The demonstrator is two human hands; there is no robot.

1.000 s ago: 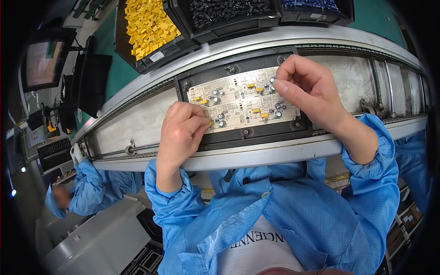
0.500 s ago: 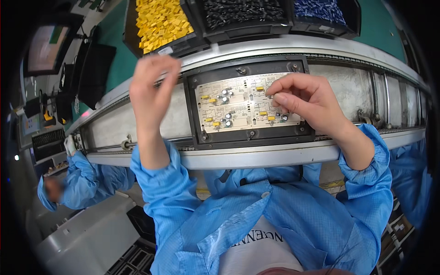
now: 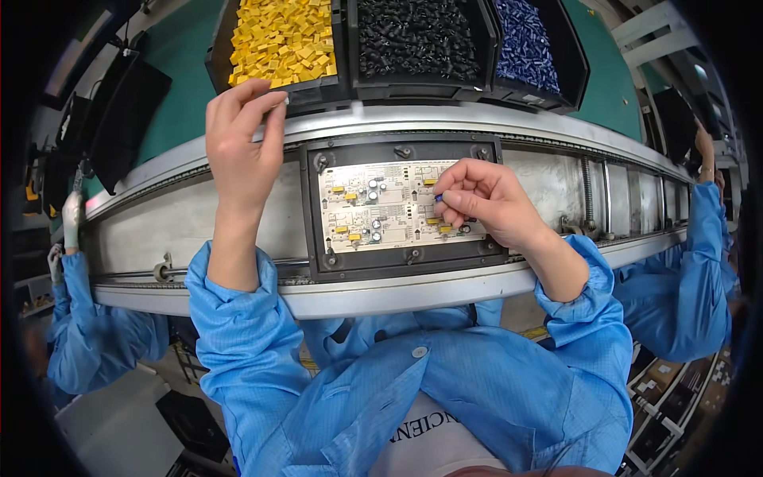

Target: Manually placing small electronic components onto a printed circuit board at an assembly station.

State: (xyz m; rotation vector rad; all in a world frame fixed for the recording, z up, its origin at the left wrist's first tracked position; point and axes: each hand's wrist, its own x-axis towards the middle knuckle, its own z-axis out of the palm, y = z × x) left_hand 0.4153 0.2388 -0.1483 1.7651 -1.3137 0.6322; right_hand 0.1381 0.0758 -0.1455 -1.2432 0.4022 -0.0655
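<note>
My right hand [image 3: 493, 203] is over the right half of a pale circuit board [image 3: 389, 208], pinching a small blue capacitor [image 3: 439, 198] between thumb and fingertips. The board lies in a black frame [image 3: 314, 230] and carries yellow block components [image 3: 342, 230] and round black-and-silver capacitors [image 3: 373, 184]. My left hand [image 3: 245, 135] is raised at the front edge of a black bin of yellow block components [image 3: 282, 44]. Its thumb and forefinger tips are drawn together; whatever is between them is too small to name.
Beside the yellow parts stand a bin of black components [image 3: 417, 44] and one of blue components [image 3: 526, 48]. The frame sits on a conveyor with metal rails [image 3: 381, 300]. Co-workers in blue sleeves [image 3: 103, 334] [image 3: 675, 294] are at both sides.
The view has shifted, showing more of the bins. My left hand has moved up to the yellow bin's front edge. My right hand stays over the board, the blue capacitor now visible.
</note>
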